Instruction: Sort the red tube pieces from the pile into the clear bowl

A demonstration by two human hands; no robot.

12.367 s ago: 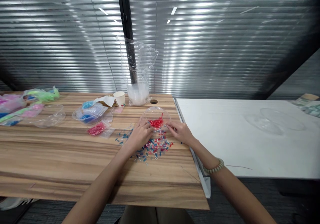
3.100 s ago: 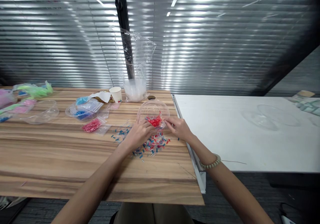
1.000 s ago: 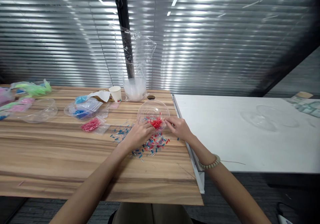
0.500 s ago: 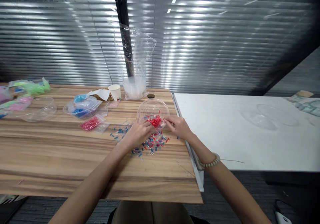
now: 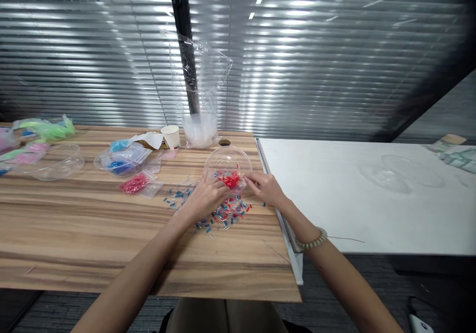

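Note:
A clear round plastic bowl [image 5: 227, 157] stands on the wooden table with a heap of small red tube pieces [image 5: 231, 179] in it. My left hand [image 5: 208, 195] is closed at its front left rim, fingers curled beside the red pieces. At the right rim, my right hand [image 5: 265, 186] is closed, thumb and fingertips pinched together on the bowl's edge; whether a small piece is also between them is too small to tell. Loose blue, red and clear tube pieces [image 5: 226, 215] lie scattered on the wood in front of the bowl and under my left hand.
Left of the bowl lie a bag of red pieces [image 5: 134, 183] and a clear container with blue bags [image 5: 124, 160]. Behind stand a paper cup [image 5: 171, 137] and a tall clear bag of plastic bowls [image 5: 201, 128]. A white table [image 5: 334, 199] adjoins on the right, carrying clear lids [image 5: 412, 171].
Hardly anything differs. Both hands stay at the bowl in nearly the same pose, and the scattered pieces lie as before.

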